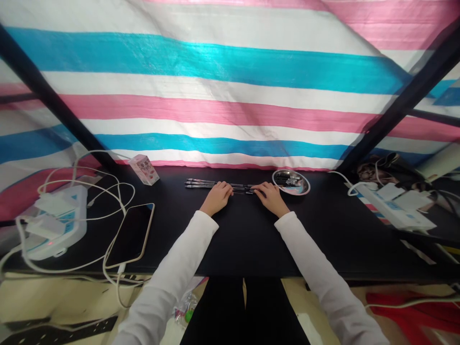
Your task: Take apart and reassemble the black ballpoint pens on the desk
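Observation:
Several slim black-and-clear pens (201, 184) lie side by side across the black table, their left ends showing. My left hand (218, 195) rests at the middle of the row, fingers bent and closed on a pen. Opposite it, my right hand (270, 197) pinches the right end of a pen between thumb and fingers. My fingers cover part of the pens, so how many each hand grips is hidden. Just beyond my right hand stands a shiny round metal bowl (306, 188) holding small dark pieces, too small to name, and something light blue.
At the left are a small pink-and-white box (144, 169), a phone (132, 235) on a charging cable, and a power strip (77, 215) with tangled white cables. Another power strip (398, 207) sits at the right. Striped sheeting (230, 110) hangs behind the table.

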Tool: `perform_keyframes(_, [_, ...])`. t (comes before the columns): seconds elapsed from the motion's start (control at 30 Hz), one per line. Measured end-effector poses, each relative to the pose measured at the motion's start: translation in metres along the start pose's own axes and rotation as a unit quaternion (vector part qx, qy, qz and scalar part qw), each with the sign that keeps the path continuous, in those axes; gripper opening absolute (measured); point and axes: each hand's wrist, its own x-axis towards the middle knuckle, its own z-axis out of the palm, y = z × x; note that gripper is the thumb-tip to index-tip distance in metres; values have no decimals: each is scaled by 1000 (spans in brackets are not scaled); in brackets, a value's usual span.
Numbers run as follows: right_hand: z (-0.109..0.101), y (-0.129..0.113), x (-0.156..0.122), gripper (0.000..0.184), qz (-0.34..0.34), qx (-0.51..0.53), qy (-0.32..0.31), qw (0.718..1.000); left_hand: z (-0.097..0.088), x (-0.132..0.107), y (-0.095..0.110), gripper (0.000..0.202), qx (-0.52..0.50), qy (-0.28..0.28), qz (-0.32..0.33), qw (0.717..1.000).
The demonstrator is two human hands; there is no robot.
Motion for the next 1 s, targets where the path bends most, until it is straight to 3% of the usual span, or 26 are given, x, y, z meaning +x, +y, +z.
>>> perform_keyframes(0.3, [-2, 8, -2, 39, -11, -35, -25, 999, -1, -3, 2, 11, -11, -23, 21, 999])
perform_keyframes(0.5, [-5, 7, -3, 18, -7, -34, -28, 999, -2, -3, 5, 14, -10, -34, 10, 999])
perform_keyframes(0.73, [-2, 11, -3, 9, 4, -28, -62, 998, 0, -3, 4, 15, -5, -31, 6, 1000])
perform_keyframes(0.9, [-3, 19, 0, 15, 16, 0, -73, 997, 2, -3, 2, 11, 0, -22, 0, 1000])
perform_keyframes(1.0, [-9, 26, 1, 19, 30, 0, -49, 998, 3, -3, 1, 11, 5, -25, -1, 1000])
